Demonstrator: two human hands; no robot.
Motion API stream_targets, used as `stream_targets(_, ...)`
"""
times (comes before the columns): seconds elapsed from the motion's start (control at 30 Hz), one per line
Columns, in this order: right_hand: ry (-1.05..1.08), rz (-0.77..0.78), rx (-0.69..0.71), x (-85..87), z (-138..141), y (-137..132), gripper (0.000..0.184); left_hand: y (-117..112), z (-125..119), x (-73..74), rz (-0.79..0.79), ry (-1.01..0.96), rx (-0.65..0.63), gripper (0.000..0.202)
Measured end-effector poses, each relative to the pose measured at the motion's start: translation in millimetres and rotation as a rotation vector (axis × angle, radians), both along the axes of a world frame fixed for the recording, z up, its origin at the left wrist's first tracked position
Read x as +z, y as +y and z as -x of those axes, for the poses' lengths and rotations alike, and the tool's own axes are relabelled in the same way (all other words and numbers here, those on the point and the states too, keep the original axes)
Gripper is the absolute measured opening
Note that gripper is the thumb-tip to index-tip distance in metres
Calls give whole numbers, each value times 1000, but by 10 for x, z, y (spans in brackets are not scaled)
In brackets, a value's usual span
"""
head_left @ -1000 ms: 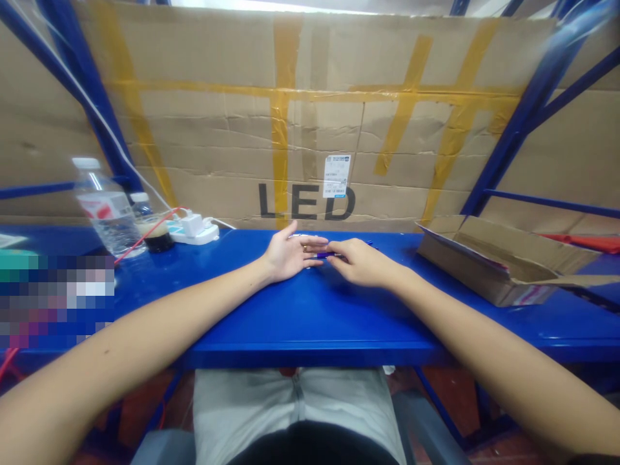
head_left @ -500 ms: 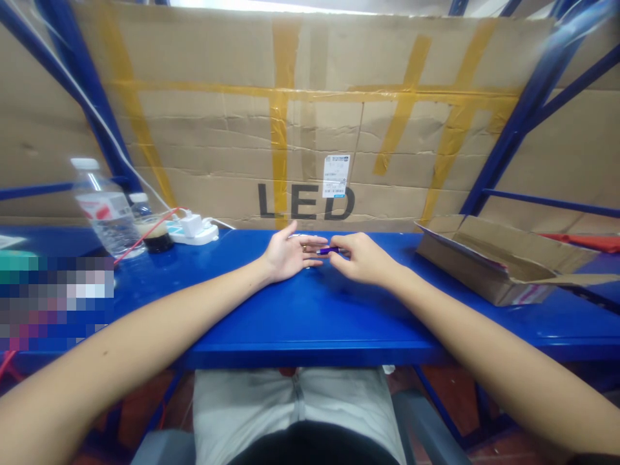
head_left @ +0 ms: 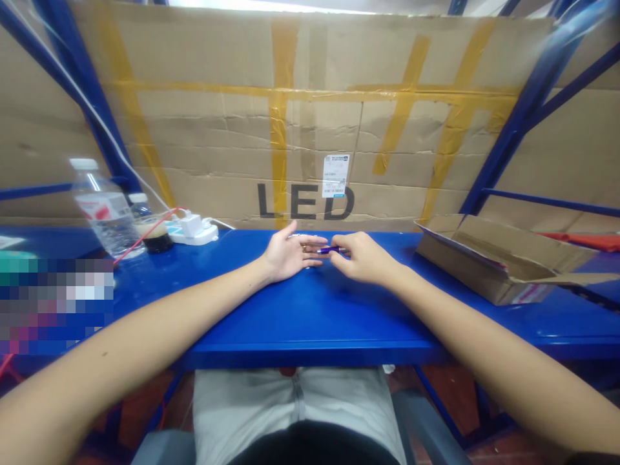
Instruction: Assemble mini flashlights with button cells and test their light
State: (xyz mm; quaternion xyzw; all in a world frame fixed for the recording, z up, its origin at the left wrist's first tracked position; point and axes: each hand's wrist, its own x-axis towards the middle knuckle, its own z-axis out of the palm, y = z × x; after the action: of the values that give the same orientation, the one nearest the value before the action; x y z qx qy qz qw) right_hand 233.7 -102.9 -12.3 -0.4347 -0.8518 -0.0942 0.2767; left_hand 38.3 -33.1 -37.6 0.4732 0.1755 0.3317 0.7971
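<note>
Over the blue tabletop (head_left: 290, 323), my right hand (head_left: 363, 258) is closed on a slim purple pen-like stick (head_left: 327, 250), pinching it between thumb and fingers. The stick points left, toward the fingers of my left hand (head_left: 287, 255). That hand lies open, palm turned up, fingers stretched to the right with small gaps between them. The stick's left end is at or just over those fingertips; whether it touches them I cannot tell. Something small and shiny shows behind the left fingers, too little of it to name. My right fingers cover the stick's other end.
An open cardboard box (head_left: 489, 261) stands at the right. To the left are a water bottle (head_left: 106, 216), a smaller bottle of dark liquid (head_left: 154, 232) and a white power strip (head_left: 194, 231) with cables. A large cardboard sheet (head_left: 217, 148) marked LED rises behind the table.
</note>
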Motion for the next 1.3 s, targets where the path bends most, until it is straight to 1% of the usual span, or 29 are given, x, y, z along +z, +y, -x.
stream_targets(0.17,0,18,-9,2,10,-13,15,-13,4,-4,-15,12,1,74)
stream_targets(0.27,-20,29,-17,12,8,-6,15,-28,-15,-2,-78,50,2,72)
stream_targets(0.3,-31,40,-30,17,-9,10,16,-26,-23,3,-118,83,29,70)
stream_targets(0.33,-37,57,-51,23,-39,35,18,-21,-30,12,-179,131,91,65)
stream_targets(0.37,-40,79,-77,29,-83,68,19,-10,-32,25,-269,195,190,57)
stream_targets(0.47,-31,164,-182,34,-284,206,23,39,5,85,-663,411,580,24)
stream_targets(0.53,-69,236,-215,18,-428,302,23,73,66,129,-898,496,738,17)
stream_targets(0.6,-104,311,-222,-17,-531,382,24,100,133,160,-1062,561,816,16)
stream_targets(0.67,-122,367,-210,-66,-571,442,23,126,187,172,-1183,643,856,16)
stream_targets(0.77,-176,369,-183,-143,-540,502,24,178,235,155,-1322,789,826,18)
stream_targets(0.83,-215,344,-201,-177,-506,527,26,230,259,133,-1364,890,774,20)
stream_targets(0.93,-248,316,-253,-197,-493,551,30,327,307,98,-1355,1020,732,22)
stream_targets(1.0,-260,281,-302,-209,-516,570,37,394,347,78,-1345,1079,730,23)
stream_targets(1.07,-247,239,-343,-238,-547,601,48,456,387,62,-1324,1112,748,23)
stream_targets(1.13,-207,224,-345,-290,-566,647,56,509,422,50,-1293,1127,772,23)
stream_targets(1.23,-149,303,-337,-384,-546,721,56,566,461,36,-1236,1131,797,23)
stream_targets(1.3,-100,359,-335,-433,-504,756,61,593,477,28,-1202,1130,803,22)
